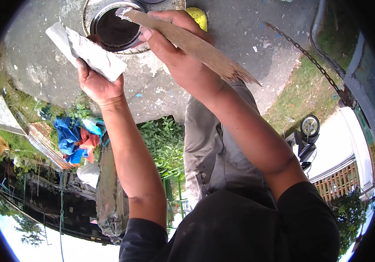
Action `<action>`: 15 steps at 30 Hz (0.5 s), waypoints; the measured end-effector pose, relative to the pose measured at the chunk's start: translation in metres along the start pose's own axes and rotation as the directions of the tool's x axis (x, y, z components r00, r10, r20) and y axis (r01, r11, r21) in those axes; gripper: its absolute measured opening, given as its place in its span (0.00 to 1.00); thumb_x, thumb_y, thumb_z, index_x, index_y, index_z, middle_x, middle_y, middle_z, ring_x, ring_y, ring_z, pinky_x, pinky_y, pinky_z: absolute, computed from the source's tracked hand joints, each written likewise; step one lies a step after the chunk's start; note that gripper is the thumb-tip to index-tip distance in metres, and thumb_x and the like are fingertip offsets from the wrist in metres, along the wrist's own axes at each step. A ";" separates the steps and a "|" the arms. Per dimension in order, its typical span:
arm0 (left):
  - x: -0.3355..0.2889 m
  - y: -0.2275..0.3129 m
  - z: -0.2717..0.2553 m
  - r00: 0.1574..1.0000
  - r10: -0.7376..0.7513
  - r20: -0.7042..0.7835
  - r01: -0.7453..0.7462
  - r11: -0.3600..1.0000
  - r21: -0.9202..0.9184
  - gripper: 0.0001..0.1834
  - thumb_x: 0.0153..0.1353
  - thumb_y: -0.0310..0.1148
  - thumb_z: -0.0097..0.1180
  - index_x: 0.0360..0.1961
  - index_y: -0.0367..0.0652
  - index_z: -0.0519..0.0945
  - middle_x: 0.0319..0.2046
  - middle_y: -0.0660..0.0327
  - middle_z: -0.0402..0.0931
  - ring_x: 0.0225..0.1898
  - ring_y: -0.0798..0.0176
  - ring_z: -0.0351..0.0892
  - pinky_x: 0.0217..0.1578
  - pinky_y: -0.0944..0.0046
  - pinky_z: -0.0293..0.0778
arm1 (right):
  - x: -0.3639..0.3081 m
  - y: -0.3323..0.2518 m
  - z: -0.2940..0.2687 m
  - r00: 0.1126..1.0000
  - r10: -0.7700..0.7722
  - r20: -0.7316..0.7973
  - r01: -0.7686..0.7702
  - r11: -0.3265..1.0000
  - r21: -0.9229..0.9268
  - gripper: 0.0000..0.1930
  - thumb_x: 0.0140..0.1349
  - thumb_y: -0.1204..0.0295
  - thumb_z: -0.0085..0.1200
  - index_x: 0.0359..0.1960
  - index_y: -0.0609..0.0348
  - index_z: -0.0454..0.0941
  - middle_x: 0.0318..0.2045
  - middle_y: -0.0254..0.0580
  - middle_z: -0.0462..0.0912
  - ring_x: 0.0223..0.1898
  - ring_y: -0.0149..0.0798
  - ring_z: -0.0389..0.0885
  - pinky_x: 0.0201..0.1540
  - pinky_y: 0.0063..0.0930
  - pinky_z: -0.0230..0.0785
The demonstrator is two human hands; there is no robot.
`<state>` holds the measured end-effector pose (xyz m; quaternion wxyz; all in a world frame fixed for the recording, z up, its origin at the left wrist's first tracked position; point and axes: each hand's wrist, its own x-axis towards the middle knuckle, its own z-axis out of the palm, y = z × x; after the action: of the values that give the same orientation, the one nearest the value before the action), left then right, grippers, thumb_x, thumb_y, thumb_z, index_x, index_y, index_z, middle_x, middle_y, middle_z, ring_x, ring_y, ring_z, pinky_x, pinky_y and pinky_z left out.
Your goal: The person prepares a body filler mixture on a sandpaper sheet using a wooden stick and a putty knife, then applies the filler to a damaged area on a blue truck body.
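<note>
My left hand (98, 84) is closed on a folded white sheet, perhaps paper or card (95, 54), gripping its lower edge just left of an open can. My right hand (170, 43) grips a flat strip of wood (191, 41). One end of the strip, whitish and ragged, reaches over the can's rim; the other, splintered end lies above my right forearm. Dark brown contents fill part of the round metal can (95, 27). Whether the strip touches the can cannot be told.
The can stands on a round, pale, stained surface (148, 50) with another can's rim beside it. A yellow rounded thing with holes (198, 18) is to the right. Concrete ground (248, 43) spreads around. A rusty chain (303, 50) hangs at right; blue and orange sheeting (71, 137) lies at left.
</note>
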<state>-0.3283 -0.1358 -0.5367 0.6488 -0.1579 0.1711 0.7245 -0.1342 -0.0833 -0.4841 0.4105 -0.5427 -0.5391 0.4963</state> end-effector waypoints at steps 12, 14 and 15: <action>0.003 0.005 0.000 1.000 -0.027 0.012 0.027 0.999 0.038 0.27 0.70 0.41 0.47 0.66 0.39 0.67 0.62 0.48 0.72 0.62 0.50 0.73 0.61 0.47 0.72 | 0.008 0.013 0.015 0.995 0.103 -0.006 -0.100 0.980 0.172 0.08 0.60 0.72 0.59 0.40 0.59 0.80 0.30 0.41 0.85 0.29 0.39 0.86 0.32 0.31 0.76; 0.003 0.003 0.000 1.000 -0.022 0.010 0.022 0.998 0.055 0.27 0.70 0.41 0.47 0.66 0.39 0.68 0.62 0.48 0.71 0.61 0.50 0.74 0.61 0.47 0.72 | 0.011 0.005 0.008 0.990 0.123 0.075 -0.128 0.990 0.061 0.08 0.62 0.73 0.59 0.41 0.62 0.78 0.30 0.39 0.85 0.31 0.30 0.85 0.34 0.24 0.76; 0.003 0.003 0.000 1.000 -0.012 -0.005 0.012 0.999 0.048 0.27 0.70 0.41 0.47 0.66 0.39 0.68 0.62 0.47 0.71 0.61 0.50 0.74 0.60 0.47 0.72 | 0.012 0.001 0.006 0.984 0.137 0.115 -0.138 0.990 0.005 0.08 0.63 0.74 0.58 0.41 0.63 0.77 0.29 0.38 0.85 0.32 0.25 0.84 0.35 0.21 0.76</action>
<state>-0.3314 -0.1340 -0.5380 0.6564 -0.1451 0.1892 0.7158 -0.1403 -0.0719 -0.4876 0.3472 -0.5468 -0.5197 0.5571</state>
